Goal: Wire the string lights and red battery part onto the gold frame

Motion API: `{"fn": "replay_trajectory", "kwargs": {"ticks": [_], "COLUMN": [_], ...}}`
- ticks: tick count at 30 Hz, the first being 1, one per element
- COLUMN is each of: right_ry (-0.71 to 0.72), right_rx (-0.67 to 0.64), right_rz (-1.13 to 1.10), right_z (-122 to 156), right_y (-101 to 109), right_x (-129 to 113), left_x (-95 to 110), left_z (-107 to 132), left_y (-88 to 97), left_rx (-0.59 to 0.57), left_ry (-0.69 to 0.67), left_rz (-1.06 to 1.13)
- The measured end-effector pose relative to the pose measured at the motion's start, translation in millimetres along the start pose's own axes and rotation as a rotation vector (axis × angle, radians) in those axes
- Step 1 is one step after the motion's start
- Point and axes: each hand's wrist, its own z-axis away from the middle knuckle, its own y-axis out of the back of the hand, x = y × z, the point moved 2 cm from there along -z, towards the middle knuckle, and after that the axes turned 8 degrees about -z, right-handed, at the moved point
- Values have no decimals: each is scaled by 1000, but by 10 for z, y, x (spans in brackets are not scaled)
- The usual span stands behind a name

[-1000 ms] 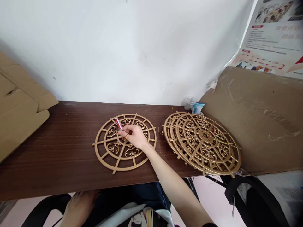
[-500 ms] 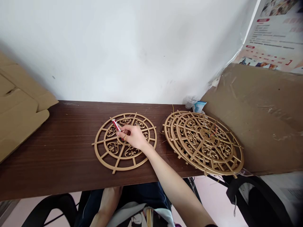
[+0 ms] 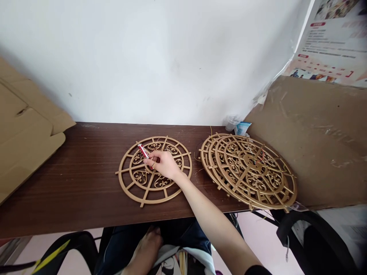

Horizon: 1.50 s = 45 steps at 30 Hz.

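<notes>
My right hand (image 3: 163, 164) is closed in a pinch on a slim red-and-white tube (image 3: 143, 151), whose upper end tilts to the left. Beneath that hand a round gold openwork panel (image 3: 143, 201) with scrolled ornaments lies flat on the brown table (image 3: 86, 179). The hand and forearm cover part of the panel's middle and right side, so contact there is unclear. Below the table edge, my left hand (image 3: 150, 244) rests over my lap. Its fingers are mostly turned from view.
Several similar gold panels (image 3: 255, 187) are stacked at the right, with thin wires around them. A clear plastic cup (image 3: 231, 123) and a blue-and-white packet (image 3: 242, 128) stand behind. Cardboard (image 3: 28, 126) leans in from the left; a brown board (image 3: 318, 141) borders the right.
My left hand has shifted right and come further into view over my lap. The right hand keeps the tube over the panel. The whole view has shifted slightly.
</notes>
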Motion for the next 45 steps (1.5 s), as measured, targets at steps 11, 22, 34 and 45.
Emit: {"fn": "replay_trajectory", "kwargs": {"ticks": [11,22,34,45], "right_ry": [31,53,13,30], "right_rx": [3,-16,2,16], "right_rz": [19,72,-5,-31], "right_z": [-13,-14,-12,-26], "right_y": [-5,-11,2,-3], "right_x": [15,3,10,62], "left_x": [-52,112,562,928], "left_z": [-248,-328,328,899], "left_y": [-67,-33,623,1697], "left_rx": [168,214,30,550], "left_ry": [94,127,63,-447], "left_rz": [-127,-265,-188,656]}}
